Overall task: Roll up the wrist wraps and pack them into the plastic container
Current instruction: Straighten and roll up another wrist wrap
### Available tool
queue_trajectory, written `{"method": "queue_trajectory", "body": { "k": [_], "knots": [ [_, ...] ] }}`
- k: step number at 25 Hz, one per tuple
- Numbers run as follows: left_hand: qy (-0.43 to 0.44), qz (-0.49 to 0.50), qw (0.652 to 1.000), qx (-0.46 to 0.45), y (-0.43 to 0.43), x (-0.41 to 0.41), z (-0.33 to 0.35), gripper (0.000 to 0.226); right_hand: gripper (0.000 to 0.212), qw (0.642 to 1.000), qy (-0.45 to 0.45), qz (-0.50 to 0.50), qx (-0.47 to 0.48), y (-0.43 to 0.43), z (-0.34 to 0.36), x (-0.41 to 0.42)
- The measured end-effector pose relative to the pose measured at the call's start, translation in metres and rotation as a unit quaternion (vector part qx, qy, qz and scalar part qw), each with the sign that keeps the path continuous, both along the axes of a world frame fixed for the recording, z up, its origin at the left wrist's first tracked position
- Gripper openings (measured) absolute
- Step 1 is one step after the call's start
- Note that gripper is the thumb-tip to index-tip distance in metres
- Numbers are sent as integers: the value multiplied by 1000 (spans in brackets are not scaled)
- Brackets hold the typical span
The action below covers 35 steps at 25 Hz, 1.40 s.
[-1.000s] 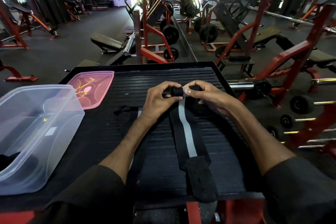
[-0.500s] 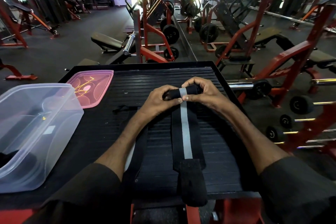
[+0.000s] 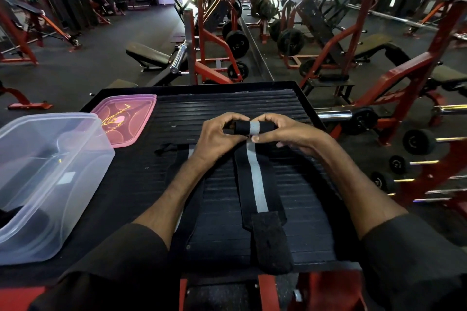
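My left hand and right hand each keep a closed grip on one end of the small roll at the far end of the wrist wrap. To roll well, I judge I must hold the edges square and the turns tight. The black woven strap with its grey stripe lies flat toward me on the ribbed bench, its fuzzy tab nearest. The clear plastic container waits at my left.

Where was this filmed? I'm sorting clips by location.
A weight-training gym, most likely. Red steel racks loaded with black weight plates stand behind the black ribbed platform, a black padded bench sits left of them, and a row of black dumbbells lines the right side.
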<state>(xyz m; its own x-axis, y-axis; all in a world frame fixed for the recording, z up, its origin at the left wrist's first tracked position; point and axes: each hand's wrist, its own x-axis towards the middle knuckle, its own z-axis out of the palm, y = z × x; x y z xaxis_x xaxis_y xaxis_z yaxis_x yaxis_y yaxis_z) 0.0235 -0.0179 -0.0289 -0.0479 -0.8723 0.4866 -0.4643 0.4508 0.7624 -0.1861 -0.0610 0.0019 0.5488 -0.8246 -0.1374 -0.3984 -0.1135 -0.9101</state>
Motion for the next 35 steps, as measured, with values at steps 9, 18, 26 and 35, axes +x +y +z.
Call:
{"method": "queue_trajectory", "body": {
  "k": [9, 18, 26, 35],
  "knots": [
    [26, 26, 999, -2, -1, 1, -1, 35, 35, 977, -169, -40, 124, -4, 0, 7],
    [-8, -39, 998, 58, -6, 6, -1, 42, 32, 991, -108, -68, 26, -6, -14, 3],
    [-3, -91, 975, 204, -6, 10, 2, 38, 41, 986, -150, -55, 36, -6, -15, 1],
    [-31, -15, 999, 36, -3, 8, -3, 47, 22, 982, -149, -65, 100, -1, -6, 8]
  ]
}}
